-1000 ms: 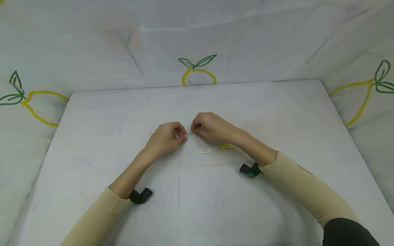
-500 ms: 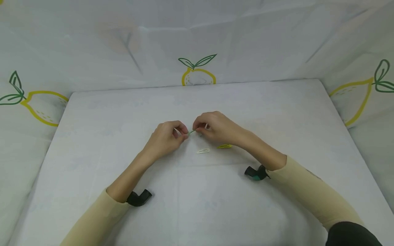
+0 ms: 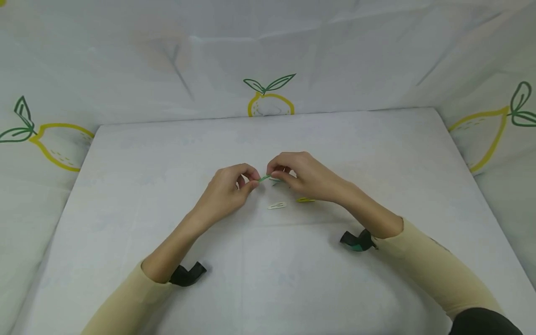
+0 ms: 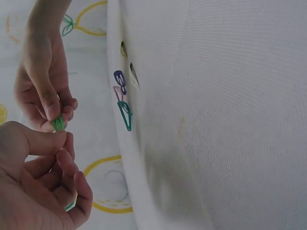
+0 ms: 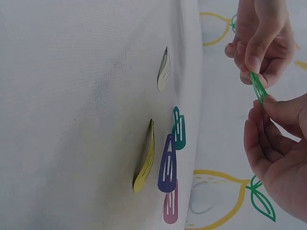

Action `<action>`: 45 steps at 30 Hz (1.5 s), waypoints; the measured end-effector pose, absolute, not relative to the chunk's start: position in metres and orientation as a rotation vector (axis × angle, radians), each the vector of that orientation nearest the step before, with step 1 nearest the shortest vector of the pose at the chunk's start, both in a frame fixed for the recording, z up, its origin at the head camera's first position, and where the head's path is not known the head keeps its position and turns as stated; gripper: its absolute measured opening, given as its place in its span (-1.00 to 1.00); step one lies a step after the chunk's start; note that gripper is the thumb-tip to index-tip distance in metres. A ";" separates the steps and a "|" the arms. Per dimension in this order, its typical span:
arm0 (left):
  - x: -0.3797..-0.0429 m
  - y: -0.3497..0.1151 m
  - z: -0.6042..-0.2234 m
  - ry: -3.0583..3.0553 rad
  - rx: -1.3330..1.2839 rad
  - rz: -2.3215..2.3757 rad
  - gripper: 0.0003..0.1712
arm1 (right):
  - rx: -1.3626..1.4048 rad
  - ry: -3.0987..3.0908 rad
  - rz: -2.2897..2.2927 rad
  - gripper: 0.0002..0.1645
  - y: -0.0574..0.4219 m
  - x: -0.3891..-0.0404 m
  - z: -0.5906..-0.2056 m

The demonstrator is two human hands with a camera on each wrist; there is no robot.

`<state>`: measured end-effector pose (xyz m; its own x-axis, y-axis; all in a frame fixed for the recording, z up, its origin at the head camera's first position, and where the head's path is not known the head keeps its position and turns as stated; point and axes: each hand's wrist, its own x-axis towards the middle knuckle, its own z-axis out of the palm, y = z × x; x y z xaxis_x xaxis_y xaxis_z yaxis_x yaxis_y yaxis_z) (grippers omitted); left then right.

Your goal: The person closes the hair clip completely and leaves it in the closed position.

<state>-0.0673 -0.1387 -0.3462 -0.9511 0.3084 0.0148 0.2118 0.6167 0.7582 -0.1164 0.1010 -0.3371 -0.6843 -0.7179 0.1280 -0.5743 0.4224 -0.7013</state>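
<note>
Both hands meet over the middle of the table, each pinching one end of a slim green snap hair clip point(image 5: 258, 87). My left hand point(image 3: 228, 190) has its thumb and forefinger on the left end, and my right hand point(image 3: 307, 177) grips the opposite end. The clip's middle shows between the fingertips, its ends covered by them. Below the hands lie a white hair clip point(image 3: 277, 205) and a yellow hair clip point(image 3: 305, 199). In the right wrist view a teal hair clip point(image 5: 182, 144), a purple one point(image 5: 167, 186) and a pink one point(image 5: 171, 218) lie close together.
A white cloth covers the table point(image 3: 167, 149), with lemon-printed white cloth point(image 3: 335, 60) rising behind and at both sides. Black curved pieces point(image 3: 187, 274) stick out by each wrist, at the cuffs of the beige sleeves point(image 3: 125, 298).
Both hands have shifted right, the right one farther, so more of the green hair clip shows between them. A teal clip on the table has come into sight behind the right fingers.
</note>
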 end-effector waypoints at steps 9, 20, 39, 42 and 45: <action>-0.065 -0.137 -0.345 2.699 0.448 1.252 -0.89 | -1.175 2.448 -1.150 -0.87 0.106 -0.119 -0.342; -0.065 -0.135 -0.347 2.713 0.474 1.242 -0.92 | -1.183 2.408 -1.159 -0.85 0.107 -0.121 -0.345; -0.066 -0.135 -0.355 2.926 0.581 1.187 -0.90 | -0.943 2.328 -1.312 -0.88 0.105 -0.119 -0.350; -0.066 -0.135 -0.356 2.959 0.652 1.188 -0.89 | -0.924 2.310 -1.336 -0.88 0.106 -0.119 -0.349; -0.066 -0.135 -0.357 2.979 0.716 1.194 -0.88 | -0.917 2.285 -1.365 -0.87 0.107 -0.119 -0.348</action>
